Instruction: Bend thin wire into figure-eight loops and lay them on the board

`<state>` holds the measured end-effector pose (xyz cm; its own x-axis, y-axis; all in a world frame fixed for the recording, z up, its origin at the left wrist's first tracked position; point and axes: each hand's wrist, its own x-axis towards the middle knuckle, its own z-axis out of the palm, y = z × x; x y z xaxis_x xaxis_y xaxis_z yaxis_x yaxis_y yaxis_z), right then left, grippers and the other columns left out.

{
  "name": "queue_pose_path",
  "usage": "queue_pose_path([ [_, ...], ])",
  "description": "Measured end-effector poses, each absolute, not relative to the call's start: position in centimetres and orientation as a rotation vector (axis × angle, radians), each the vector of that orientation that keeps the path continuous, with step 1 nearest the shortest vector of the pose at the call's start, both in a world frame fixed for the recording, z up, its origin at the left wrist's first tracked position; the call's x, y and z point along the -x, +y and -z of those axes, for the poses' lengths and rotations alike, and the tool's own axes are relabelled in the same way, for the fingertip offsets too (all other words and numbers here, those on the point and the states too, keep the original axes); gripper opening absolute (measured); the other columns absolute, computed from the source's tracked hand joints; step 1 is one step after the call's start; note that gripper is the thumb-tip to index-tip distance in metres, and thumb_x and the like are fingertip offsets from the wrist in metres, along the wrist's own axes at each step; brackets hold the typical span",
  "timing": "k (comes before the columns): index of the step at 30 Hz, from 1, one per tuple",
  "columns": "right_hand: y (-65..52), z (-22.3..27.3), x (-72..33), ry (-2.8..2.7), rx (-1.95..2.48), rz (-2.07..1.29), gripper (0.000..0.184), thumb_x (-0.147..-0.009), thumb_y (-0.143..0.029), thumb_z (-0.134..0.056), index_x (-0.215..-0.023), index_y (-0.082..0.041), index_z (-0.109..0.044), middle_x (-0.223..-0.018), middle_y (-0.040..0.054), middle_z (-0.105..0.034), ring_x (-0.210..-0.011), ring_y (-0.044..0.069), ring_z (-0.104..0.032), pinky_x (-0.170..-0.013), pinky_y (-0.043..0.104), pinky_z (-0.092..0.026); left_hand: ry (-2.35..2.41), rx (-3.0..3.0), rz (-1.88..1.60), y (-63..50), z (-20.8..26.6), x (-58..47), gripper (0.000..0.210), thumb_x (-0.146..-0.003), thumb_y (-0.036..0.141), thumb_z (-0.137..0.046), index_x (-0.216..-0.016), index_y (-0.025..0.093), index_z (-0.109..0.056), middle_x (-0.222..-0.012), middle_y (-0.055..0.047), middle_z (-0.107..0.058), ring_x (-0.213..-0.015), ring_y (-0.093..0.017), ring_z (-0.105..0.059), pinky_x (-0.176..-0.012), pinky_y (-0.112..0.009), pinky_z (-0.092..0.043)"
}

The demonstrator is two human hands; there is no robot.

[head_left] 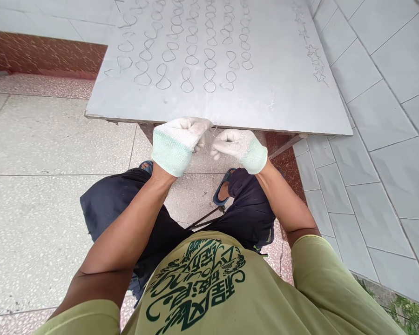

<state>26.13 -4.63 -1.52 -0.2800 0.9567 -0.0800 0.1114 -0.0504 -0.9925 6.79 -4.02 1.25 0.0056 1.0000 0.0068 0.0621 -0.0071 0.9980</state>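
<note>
A thin piece of wire (214, 132) curves between my two gloved hands, just off the near edge of the table. My left hand (186, 132), in a white knitted glove with a mint cuff, pinches it from the left. On the other side my right hand (232, 144), gloved the same way, has its fingers closed on the wire too. The wire's exact shape is partly hidden by the fingers. Beyond the hands, several rows of wire figure-eights (210, 74) lie on the tabletop.
The pale grey table (251, 107) spans the view ahead. A line of star-shaped wires (316, 63) lies along its right side. A tiled wall (380, 116) runs close on the right. Below are my knees, sandals (221, 188) and the speckled floor (56, 214).
</note>
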Motion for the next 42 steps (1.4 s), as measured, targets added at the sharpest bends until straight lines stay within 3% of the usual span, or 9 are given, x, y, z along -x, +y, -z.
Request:
queue_pose_path([
  [3,-4.9,1.9,-25.8,-1.371,1.147,-1.482,0.024,-0.088,-0.042,-0.093,-0.081,-0.022,-0.08,-0.084,0.002,-0.085,-0.074,0.016,-0.08,-0.079,0.031,-0.067,1.205,-1.279,-1.141,-4.1,-1.6,-6.7,0.029,-0.1,0.035,-0.082,-0.076,0.021,-0.075,-0.062,0.0,-0.064,-0.056,-0.013,-0.058,-0.058,-0.025,-0.049],
  [8,-5.4,2.2,-24.9,-1.216,1.081,-1.499,0.032,-0.083,-0.049,-0.097,-0.08,-0.022,-0.08,-0.085,0.0024,-0.085,-0.075,0.017,-0.079,-0.081,0.034,-0.069,1.058,-1.074,-1.091,-3.8,-1.2,-7.0,0.045,-0.105,0.056,-0.079,-0.075,0.023,-0.07,-0.055,0.003,-0.053,-0.048,-0.012,-0.044,-0.051,-0.028,-0.04],
  [13,-5.8,2.2,-24.1,-1.168,1.054,-1.491,0.032,-0.083,-0.049,-0.098,-0.08,-0.022,-0.081,-0.084,0.0022,-0.085,-0.075,0.017,-0.079,-0.082,0.034,-0.07,1.017,-1.05,-1.146,-4.1,-0.3,-7.2,0.054,-0.104,0.07,-0.076,-0.077,0.024,-0.072,-0.056,0.002,-0.054,-0.052,-0.014,-0.054,-0.057,-0.03,-0.052],
  [17,-5.8,2.4,-24.1,-1.169,1.058,-1.509,0.031,-0.084,-0.049,-0.097,-0.081,-0.023,-0.08,-0.085,0.0015,-0.085,-0.073,0.017,-0.078,-0.081,0.034,-0.069,1.263,-1.267,-1.258,-5.0,-0.7,-7.3,0.055,-0.103,0.06,-0.079,-0.063,0.025,-0.064,-0.063,-0.002,-0.066,-0.062,-0.016,-0.062,-0.066,-0.031,-0.059],
  [22,-5.6,3.0,-24.1,-1.138,0.992,-1.562,0.03,-0.085,-0.047,-0.097,-0.084,-0.022,-0.08,-0.084,0.0016,-0.084,-0.071,0.016,-0.078,-0.078,0.032,-0.068,1.385,-1.239,-1.22,-5.2,-1.1,-7.3,0.043,-0.103,0.05,-0.077,-0.069,0.026,-0.067,-0.065,-0.004,-0.068,-0.071,-0.021,-0.07,-0.064,-0.033,-0.057],
  [26,-5.4,3.3,-24.0,-1.115,0.999,-1.567,0.033,-0.085,-0.049,-0.097,-0.083,-0.022,-0.079,-0.083,0.0018,-0.084,-0.071,0.016,-0.078,-0.076,0.031,-0.068,1.343,-1.278,-1.248,-5.1,-1.0,-7.1,0.05,-0.103,0.054,-0.078,-0.065,0.025,-0.066,-0.063,-0.002,-0.067,-0.063,-0.016,-0.062,-0.065,-0.031,-0.057],
  [31,-5.3,3.4,-24.0,-1.112,1.051,-1.586,0.038,-0.082,-0.054,-0.097,-0.082,-0.022,-0.078,-0.085,0.0031,-0.084,-0.072,0.016,-0.078,-0.075,0.031,-0.068,1.319,-1.298,-1.285,-5.2,-1.0,-7.1,0.045,-0.101,0.046,-0.081,-0.065,0.022,-0.07,-0.061,0.0,-0.065,-0.056,-0.013,-0.055,-0.061,-0.029,-0.051],
  [38,-5.4,2.6,-24.3,-1.139,1.079,-1.535,0.044,-0.08,-0.059,-0.1,-0.078,-0.021,-0.077,-0.078,0.002,-0.082,-0.067,0.016,-0.076,-0.072,0.033,-0.067,1.297,-1.38,-1.185,-4.1,0.6,-6.5,0.065,-0.103,0.073,-0.076,-0.063,0.022,-0.067,-0.062,-0.003,-0.068,-0.056,-0.014,-0.06,-0.063,-0.03,-0.052],
  [42,-5.4,2.4,-24.7,-1.125,1.138,-1.516,0.042,-0.083,-0.056,-0.098,-0.077,-0.021,-0.076,-0.076,0.0017,-0.081,-0.068,0.016,-0.076,-0.071,0.032,-0.066,1.245,-1.383,-1.154,-4.0,0.7,-6.3,0.067,-0.107,0.076,-0.068,-0.068,0.021,-0.069,-0.068,-0.006,-0.072,-0.06,-0.016,-0.065,-0.063,-0.028,-0.054],
])
